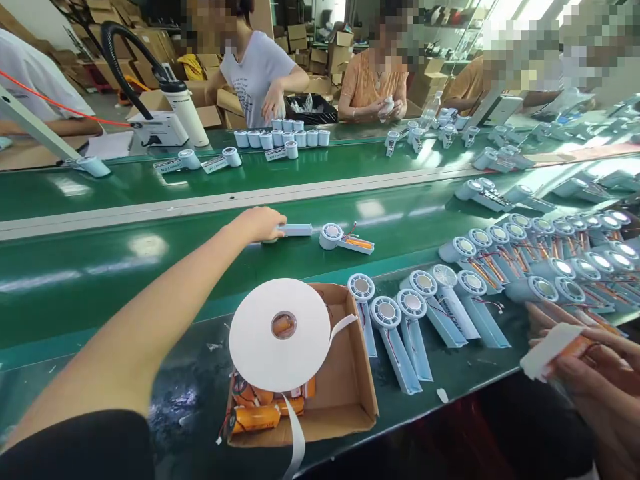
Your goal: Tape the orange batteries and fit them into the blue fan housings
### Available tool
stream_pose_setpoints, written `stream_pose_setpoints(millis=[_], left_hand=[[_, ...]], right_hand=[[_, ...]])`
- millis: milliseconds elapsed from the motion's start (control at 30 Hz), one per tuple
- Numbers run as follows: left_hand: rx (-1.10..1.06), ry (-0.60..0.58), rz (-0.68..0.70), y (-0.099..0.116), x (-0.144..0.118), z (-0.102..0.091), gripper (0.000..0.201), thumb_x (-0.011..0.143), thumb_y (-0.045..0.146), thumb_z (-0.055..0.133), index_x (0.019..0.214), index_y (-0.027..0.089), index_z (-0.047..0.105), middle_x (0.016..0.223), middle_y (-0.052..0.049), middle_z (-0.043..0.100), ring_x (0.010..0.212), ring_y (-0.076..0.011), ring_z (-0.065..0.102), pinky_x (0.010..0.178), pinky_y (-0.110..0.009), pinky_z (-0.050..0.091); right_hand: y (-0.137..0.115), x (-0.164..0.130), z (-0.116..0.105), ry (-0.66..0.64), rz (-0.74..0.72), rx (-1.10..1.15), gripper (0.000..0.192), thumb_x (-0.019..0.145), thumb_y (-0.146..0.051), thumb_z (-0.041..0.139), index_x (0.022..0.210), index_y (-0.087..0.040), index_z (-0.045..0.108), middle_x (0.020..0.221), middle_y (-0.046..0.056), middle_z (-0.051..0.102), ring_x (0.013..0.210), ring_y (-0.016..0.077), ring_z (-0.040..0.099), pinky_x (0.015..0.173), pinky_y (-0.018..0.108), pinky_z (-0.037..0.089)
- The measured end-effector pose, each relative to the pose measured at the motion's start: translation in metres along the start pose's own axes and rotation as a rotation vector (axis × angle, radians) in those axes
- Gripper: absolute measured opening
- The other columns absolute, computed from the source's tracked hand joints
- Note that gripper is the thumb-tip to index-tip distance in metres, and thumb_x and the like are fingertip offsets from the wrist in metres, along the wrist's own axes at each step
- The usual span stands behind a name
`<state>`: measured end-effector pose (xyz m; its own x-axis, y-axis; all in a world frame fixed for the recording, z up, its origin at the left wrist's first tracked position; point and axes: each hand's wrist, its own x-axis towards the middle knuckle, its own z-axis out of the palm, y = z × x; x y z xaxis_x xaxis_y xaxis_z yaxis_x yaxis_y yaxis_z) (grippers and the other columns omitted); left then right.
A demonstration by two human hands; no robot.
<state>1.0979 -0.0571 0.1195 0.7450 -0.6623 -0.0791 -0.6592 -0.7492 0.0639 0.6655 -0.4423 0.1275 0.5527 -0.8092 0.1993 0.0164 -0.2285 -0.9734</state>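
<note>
At the green conveyor belt (100, 267), my left hand (260, 223) is stretched far out, fingers curled down over the head end of a pale blue handheld fan (293, 230) lying flat on the belt, its handle sticking out to the right. Just beside it lies another fan with an orange battery exposed (345, 239).

My right hand (595, 373), low at the right edge, is closed around an orange battery (580, 348) partly wrapped in a strip of white tape (547, 350); a second hand (545, 319) shows just behind it, and I cannot tell whose.

In front of me an open cardboard box (350, 393) holds several orange batteries (255, 417), with a large roll of white tape (280, 333) resting across its top. To the right, rows of opened fans (400, 327) lie side by side on the bench.
</note>
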Motion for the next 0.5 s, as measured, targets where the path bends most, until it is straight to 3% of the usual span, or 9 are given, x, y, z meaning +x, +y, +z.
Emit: stream_pose_setpoints(millis=[100, 167, 267, 367, 433, 500], left_hand=[[0.041, -0.104, 0.071, 0.006, -0.016, 0.006, 0.02, 0.093, 0.031, 0.065, 0.102, 0.023, 0.082, 0.141, -0.005, 0.078, 0.126, -0.0254, 0.072, 0.104, -0.034, 0.056], [0.064, -0.154, 0.093, 0.014, -0.024, 0.01, 0.015, 0.09, 0.022, 0.072, 0.1, 0.025, 0.082, 0.142, -0.007, 0.077, 0.132, -0.0277, 0.068, 0.108, -0.036, 0.056], [0.102, -0.211, 0.056, 0.027, -0.024, 0.011, 0.015, 0.09, 0.023, 0.08, 0.104, 0.018, 0.081, 0.131, -0.016, 0.077, 0.132, -0.0335, 0.066, 0.108, -0.047, 0.058], [0.097, -0.268, 0.021, 0.034, -0.016, 0.003, 0.027, 0.1, 0.039, 0.078, 0.115, 0.016, 0.076, 0.123, -0.012, 0.076, 0.12, -0.0285, 0.071, 0.104, -0.051, 0.061], [0.062, -0.298, 0.021, 0.034, -0.012, -0.005, 0.029, 0.104, 0.043, 0.074, 0.118, 0.018, 0.075, 0.121, -0.008, 0.076, 0.112, -0.0242, 0.073, 0.101, -0.048, 0.063], [0.022, -0.296, 0.015, 0.033, -0.011, -0.011, 0.029, 0.106, 0.043, 0.072, 0.121, 0.018, 0.074, 0.123, -0.008, 0.075, 0.11, -0.023, 0.073, 0.1, -0.046, 0.064]], right_hand=[[-0.02, 0.01, 0.019, 0.029, 0.08, -0.018, 0.047, 0.049, -0.049, 0.1, 0.092, -0.043, 0.082, 0.106, 0.015, 0.077, 0.089, 0.0342, 0.078, 0.072, 0.059, 0.059], [-0.037, 0.018, 0.054, -0.073, 0.059, 0.097, 0.048, 0.046, -0.044, 0.104, 0.088, -0.04, 0.082, 0.089, 0.011, 0.076, 0.071, 0.0276, 0.074, 0.062, 0.05, 0.056], [-0.054, 0.028, 0.134, -0.358, -0.074, 0.292, 0.046, 0.05, -0.039, 0.105, 0.088, -0.034, 0.079, 0.091, 0.007, 0.081, 0.078, 0.0244, 0.078, 0.068, 0.041, 0.063], [-0.053, 0.034, 0.225, -0.728, -0.154, 0.318, 0.046, 0.067, -0.04, 0.097, 0.106, -0.028, 0.076, 0.098, 0.004, 0.083, 0.087, 0.0226, 0.081, 0.081, 0.04, 0.068], [-0.047, 0.034, 0.279, -0.886, -0.244, 0.129, 0.043, 0.076, -0.033, 0.09, 0.116, -0.023, 0.075, 0.097, 0.003, 0.084, 0.088, 0.0201, 0.082, 0.088, 0.037, 0.068], [-0.04, 0.033, 0.321, -0.963, -0.362, -0.174, 0.038, 0.084, -0.025, 0.084, 0.12, -0.021, 0.074, 0.098, 0.003, 0.084, 0.092, 0.0183, 0.083, 0.092, 0.033, 0.066]])
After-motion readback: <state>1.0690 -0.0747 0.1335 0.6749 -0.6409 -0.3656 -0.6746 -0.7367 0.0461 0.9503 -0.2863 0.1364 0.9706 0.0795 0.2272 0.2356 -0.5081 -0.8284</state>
